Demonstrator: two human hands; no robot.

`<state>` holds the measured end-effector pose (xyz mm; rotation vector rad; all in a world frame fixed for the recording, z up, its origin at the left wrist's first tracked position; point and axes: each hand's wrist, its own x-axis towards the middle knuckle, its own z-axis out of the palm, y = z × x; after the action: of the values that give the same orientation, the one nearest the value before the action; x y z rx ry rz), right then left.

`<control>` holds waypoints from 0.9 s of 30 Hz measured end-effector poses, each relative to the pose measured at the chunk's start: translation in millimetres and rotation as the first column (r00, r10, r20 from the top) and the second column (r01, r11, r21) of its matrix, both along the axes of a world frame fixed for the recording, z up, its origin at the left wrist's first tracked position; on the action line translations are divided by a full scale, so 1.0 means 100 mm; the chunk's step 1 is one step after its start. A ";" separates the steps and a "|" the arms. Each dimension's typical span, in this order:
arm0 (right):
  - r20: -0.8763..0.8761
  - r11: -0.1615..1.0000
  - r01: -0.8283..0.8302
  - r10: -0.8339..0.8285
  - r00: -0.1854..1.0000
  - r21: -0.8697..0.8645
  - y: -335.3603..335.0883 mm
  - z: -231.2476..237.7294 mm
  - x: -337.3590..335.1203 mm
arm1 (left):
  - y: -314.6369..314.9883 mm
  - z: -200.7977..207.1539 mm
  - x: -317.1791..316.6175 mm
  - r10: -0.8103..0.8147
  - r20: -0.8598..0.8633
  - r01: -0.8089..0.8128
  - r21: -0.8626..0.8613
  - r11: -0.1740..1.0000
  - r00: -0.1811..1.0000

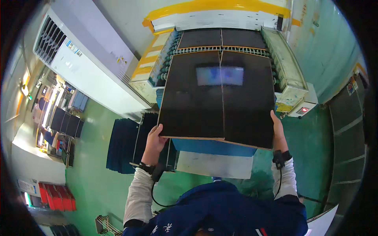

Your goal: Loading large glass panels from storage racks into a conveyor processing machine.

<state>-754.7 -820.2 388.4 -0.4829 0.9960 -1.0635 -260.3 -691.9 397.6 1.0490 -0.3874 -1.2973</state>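
Two dark, glossy boards with light brown edges lie side by side in front of me, a left board (pixel 189 104) and a right board (pixel 250 108). Their far ends rest at the roller conveyor (pixel 246 50). My left hand (pixel 154 142) is closed on the near left corner of the left board, thumb on top. At the outer edge of the right board, my right hand (pixel 278 131) grips near its front corner. Both hands' other fingers are hidden beneath. The right board is slightly skewed, its near edge slanting toward me. Below the boards shows a blue stack (pixel 212 146).
Two more dark boards (pixel 201 38) lie farther in on the rollers, under a white machine hood (pixel 220 19) with yellow tape. A rack of dark panels (pixel 122 145) stands at left, near a white cabinet (pixel 86 74). A control box (pixel 305 106) juts out at right.
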 end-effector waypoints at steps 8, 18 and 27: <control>0.063 0.993 0.085 -0.080 0.995 -0.077 0.09 0.01 -0.09 | -0.17 -0.15 0.21 0.027 -0.107 -0.027 0.003 1.000 0.994; 0.201 0.977 0.208 -0.196 0.960 -0.037 0.34 -0.23 0.00 | -0.29 -0.17 0.25 0.043 -0.201 -0.069 -0.125 0.990 0.979; 0.204 0.982 0.187 -0.177 0.963 -0.034 0.04 -0.08 -0.19 | -0.54 -0.14 0.33 0.060 -0.187 -0.076 -0.077 0.994 0.980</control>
<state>-774.0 -816.6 380.8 -0.3232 0.8468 -1.2799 -227.3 -746.4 383.8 0.8563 -0.2608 -1.2941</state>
